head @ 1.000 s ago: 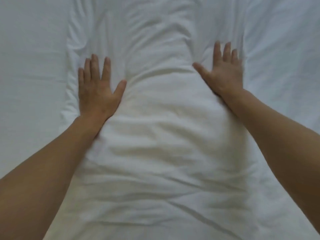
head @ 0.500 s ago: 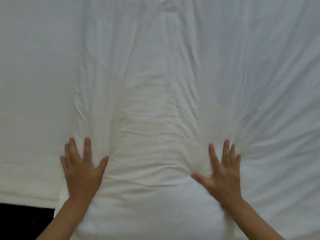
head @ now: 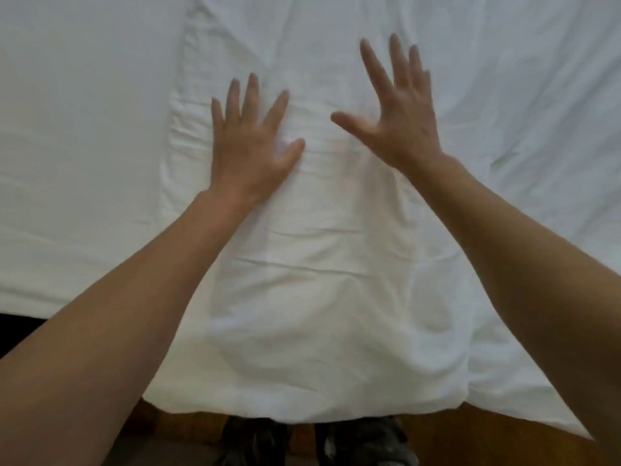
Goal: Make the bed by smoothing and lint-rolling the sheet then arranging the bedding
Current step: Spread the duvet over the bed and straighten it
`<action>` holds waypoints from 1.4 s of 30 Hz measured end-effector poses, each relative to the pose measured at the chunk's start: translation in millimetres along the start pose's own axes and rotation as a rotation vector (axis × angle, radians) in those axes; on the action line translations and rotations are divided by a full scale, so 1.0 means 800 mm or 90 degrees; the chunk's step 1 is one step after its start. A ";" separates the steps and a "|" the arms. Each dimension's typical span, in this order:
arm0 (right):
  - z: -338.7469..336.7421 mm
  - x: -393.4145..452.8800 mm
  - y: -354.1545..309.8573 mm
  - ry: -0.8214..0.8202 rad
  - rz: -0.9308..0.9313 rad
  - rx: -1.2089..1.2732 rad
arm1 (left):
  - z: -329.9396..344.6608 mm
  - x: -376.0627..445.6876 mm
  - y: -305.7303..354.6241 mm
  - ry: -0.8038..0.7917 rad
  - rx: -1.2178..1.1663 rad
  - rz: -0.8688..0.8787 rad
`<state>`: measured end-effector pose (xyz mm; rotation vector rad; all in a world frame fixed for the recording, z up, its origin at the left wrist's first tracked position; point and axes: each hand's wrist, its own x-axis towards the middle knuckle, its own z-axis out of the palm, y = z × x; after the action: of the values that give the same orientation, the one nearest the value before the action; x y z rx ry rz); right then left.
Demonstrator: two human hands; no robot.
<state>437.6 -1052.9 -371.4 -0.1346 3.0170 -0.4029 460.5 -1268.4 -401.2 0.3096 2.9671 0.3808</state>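
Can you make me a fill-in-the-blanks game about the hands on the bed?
1. The left hand lies flat on the sheet, whose colour is ____.
2. The right hand has its fingers spread wide and holds ____.
3. The number of hands over the bed is ____.
4. At the bottom edge, below the sheet, a pair of dark ____ shows on the floor.

Missing words: white; nothing; two; shoes

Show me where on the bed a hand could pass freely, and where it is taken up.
Free: the flat sheet left of the folded duvet, and the sheet right of the right hand. Crowded: the duvet strip itself, where the left hand presses flat and both forearms cross.
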 end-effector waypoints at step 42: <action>0.057 -0.280 0.015 0.019 0.191 -0.028 | 0.032 -0.227 0.053 -0.014 -0.063 -0.129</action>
<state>663.8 -1030.6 -400.5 0.3189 3.0075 -0.3109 648.7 -1262.3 -395.7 0.0019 2.9088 0.4929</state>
